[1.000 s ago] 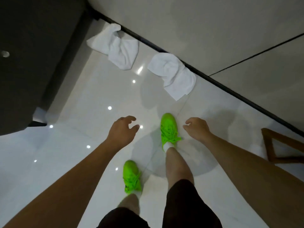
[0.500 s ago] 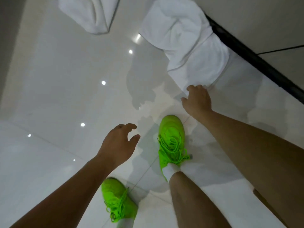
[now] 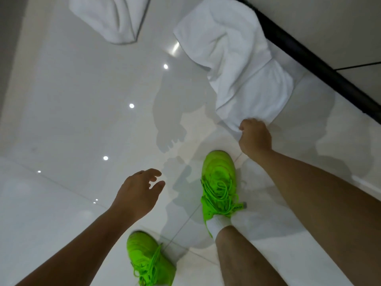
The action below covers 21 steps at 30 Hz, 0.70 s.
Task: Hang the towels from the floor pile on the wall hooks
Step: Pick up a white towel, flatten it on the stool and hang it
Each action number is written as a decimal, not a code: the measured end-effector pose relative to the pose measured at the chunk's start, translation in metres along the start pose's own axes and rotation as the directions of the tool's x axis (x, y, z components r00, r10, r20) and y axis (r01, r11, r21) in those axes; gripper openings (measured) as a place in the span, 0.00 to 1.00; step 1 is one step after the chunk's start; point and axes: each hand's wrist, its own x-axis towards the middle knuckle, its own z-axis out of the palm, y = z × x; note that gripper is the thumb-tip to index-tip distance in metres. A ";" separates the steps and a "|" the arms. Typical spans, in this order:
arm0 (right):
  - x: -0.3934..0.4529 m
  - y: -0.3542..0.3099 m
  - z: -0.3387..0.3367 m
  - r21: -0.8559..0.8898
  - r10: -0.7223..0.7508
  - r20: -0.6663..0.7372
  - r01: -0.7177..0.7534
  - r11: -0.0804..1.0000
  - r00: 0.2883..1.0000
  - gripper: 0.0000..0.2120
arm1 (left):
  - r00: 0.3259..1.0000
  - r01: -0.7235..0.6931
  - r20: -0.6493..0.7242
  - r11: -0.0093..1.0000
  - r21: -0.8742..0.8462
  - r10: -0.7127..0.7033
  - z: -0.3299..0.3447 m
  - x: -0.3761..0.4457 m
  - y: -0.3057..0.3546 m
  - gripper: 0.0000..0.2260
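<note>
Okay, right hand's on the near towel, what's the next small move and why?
Probably lift the towel straight up off the floor. The right hand already grips its near edge, while the rest lies crumpled on the tile; the left hand hangs open, free to catch the loose end.

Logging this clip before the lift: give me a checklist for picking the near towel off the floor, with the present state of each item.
1. Right hand grips the near towel at its front edge: ok.
2. Left hand free to help, fingers relaxed, holding nothing: ok.
3. Front green shoe off the towel: ok, apart from it.
4. Far towel separate from the gripped one: ok.
5. Wall hooks in view: cannot tell, none visible.
</note>
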 end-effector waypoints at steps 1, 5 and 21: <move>-0.005 -0.002 -0.003 0.035 0.052 0.076 -0.055 0.998 0.996 0.12 | 1.000 -0.004 -0.002 1.000 0.003 0.004 -0.002 -0.002 0.003 0.11; -0.042 -0.018 -0.026 0.039 0.088 0.314 -0.106 0.994 0.945 0.15 | 0.998 -0.059 0.009 0.996 0.060 0.059 -0.018 -0.025 0.021 0.12; -0.309 -0.122 -0.292 0.571 0.246 -0.023 -0.189 0.799 0.969 0.08 | 0.848 -0.451 -0.044 0.760 0.468 0.529 -0.162 -0.306 0.096 0.17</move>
